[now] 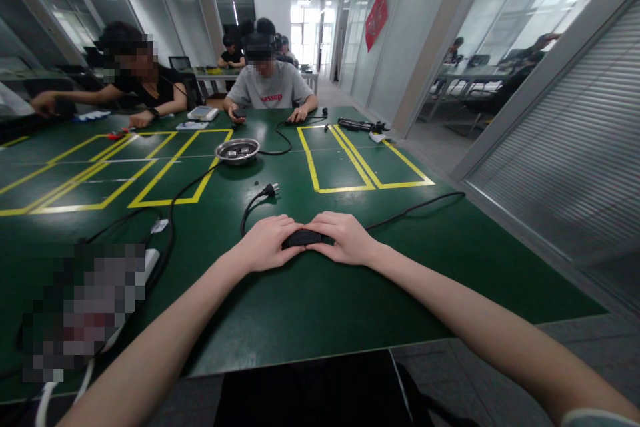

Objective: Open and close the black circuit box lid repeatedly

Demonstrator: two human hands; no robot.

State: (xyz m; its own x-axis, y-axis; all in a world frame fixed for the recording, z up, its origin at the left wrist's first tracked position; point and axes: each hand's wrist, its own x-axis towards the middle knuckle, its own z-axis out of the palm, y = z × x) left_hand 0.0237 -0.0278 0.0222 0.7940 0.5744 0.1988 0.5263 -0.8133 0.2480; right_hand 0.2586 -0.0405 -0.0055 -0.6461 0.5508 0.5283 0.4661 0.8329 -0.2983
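A small black device (302, 237) lies on the green table (310, 293) straight ahead of me. My left hand (265, 243) grips its left end with curled fingers. My right hand (343, 237) closes over its right end, fingers bent on top. A black cable (415, 207) trails from under my right hand toward the right. Another black cord with a plug (270, 191) lies just beyond my hands, its end free.
A metal bowl (237, 151) with small parts sits mid-table among yellow tape rectangles (350, 167). A white power strip (149, 259) and cables lie at left. Two people sit across the table, one holding a black object (239, 113). A black tool (361, 125) rests far right.
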